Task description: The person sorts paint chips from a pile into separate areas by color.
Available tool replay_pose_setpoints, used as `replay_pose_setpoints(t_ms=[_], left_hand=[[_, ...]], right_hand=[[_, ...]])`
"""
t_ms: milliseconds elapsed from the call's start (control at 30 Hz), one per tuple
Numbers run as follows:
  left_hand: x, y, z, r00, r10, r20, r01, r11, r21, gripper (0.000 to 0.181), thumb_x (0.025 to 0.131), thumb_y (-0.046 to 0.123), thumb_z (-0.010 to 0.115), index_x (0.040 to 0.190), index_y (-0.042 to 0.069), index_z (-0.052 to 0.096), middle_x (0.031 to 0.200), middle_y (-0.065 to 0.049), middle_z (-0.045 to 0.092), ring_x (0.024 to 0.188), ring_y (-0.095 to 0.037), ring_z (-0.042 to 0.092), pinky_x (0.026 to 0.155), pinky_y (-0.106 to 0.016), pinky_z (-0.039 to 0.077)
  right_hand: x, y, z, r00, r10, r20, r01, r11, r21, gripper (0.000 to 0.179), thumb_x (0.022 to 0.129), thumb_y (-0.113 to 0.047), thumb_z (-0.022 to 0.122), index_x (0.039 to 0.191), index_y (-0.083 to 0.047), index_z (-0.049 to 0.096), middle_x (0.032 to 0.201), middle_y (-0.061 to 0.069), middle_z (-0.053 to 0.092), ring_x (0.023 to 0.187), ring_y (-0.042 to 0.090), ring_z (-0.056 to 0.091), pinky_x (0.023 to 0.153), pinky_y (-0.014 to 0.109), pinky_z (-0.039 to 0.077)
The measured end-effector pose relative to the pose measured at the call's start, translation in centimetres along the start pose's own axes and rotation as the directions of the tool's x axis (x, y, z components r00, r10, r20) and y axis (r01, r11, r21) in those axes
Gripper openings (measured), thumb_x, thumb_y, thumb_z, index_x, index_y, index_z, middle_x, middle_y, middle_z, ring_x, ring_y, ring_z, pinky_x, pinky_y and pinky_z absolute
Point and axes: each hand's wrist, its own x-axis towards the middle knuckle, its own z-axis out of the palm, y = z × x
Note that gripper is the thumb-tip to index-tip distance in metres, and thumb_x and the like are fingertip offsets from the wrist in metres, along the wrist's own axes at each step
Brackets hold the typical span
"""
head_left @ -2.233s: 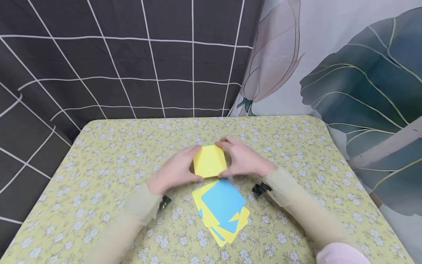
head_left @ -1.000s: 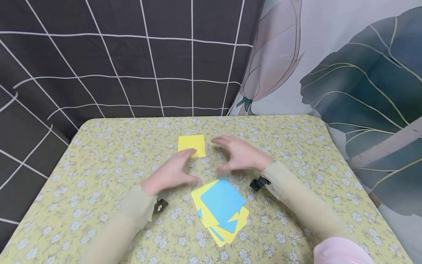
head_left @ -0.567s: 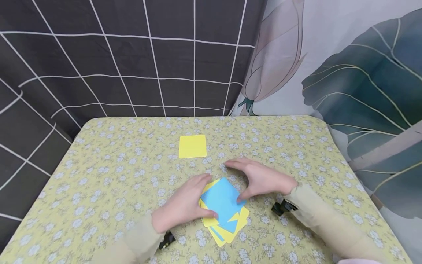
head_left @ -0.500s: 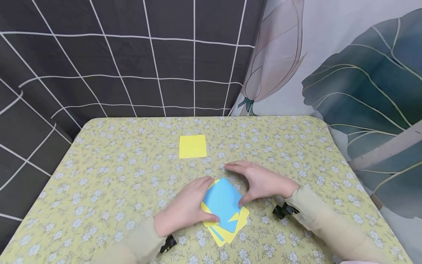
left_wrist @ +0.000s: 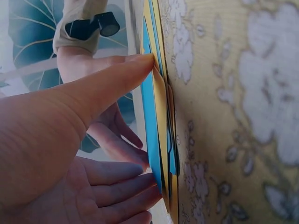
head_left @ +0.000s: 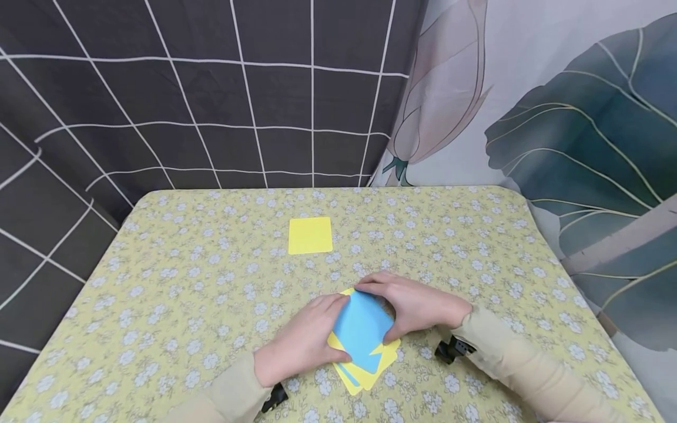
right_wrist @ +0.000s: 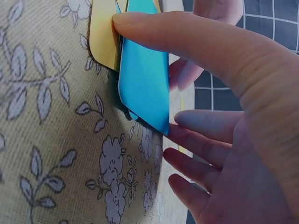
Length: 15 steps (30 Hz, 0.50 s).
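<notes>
A blue square card lies on top of a loose, fanned pile of yellow cards and blue cards on the flowered cloth. My left hand holds the blue card's left side between thumb and fingers. In the left wrist view, the thumb tip is at the edge of a yellow card just under it. From the right, my right hand grips the same blue card, its thumb on the near edge and fingertips at the far corner. The right wrist view shows the blue card slightly raised along its edge.
A single yellow square lies flat farther back on the table. Behind the table hangs a dark cloth with white grid lines. At the right is a curtain with large printed leaves.
Both hands set down the yellow square at the back, released it and came forward to the pile. In the last half second they closed in on the blue card, which has turned slightly.
</notes>
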Motion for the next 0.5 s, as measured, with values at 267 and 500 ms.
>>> replay_pose_setpoints(t_ms=[267, 500], left_hand=[[-0.02, -0.05, 0.02, 1.000, 0.012, -0.028, -0.012, 1.000, -0.010, 0.105, 0.076, 0.051, 0.087, 0.152, -0.004, 0.039, 0.150, -0.014, 0.047, 0.137, -0.028, 0.045, 0.115, -0.041, 0.037], [0.19, 0.07, 0.04, 0.998, 0.023, -0.056, -0.023, 1.000, 0.001, 0.109, 0.075, 0.052, 0.088, 0.152, -0.006, 0.038, 0.149, -0.015, 0.048, 0.136, -0.028, 0.045, 0.115, -0.041, 0.038]], right_hand=[[0.00, -0.20, 0.31, 0.996, -0.041, -0.080, 0.033, 0.995, -0.091, 0.098, 0.063, -0.044, 0.094, 0.144, -0.003, 0.056, 0.137, 0.002, 0.053, 0.123, 0.018, 0.049, 0.102, 0.034, 0.050], [-0.03, 0.05, 0.62, 0.987, -0.067, -0.147, 0.051, 0.993, -0.107, 0.097, 0.062, -0.048, 0.093, 0.140, -0.003, 0.059, 0.133, 0.002, 0.053, 0.119, 0.015, 0.050, 0.099, 0.033, 0.051]])
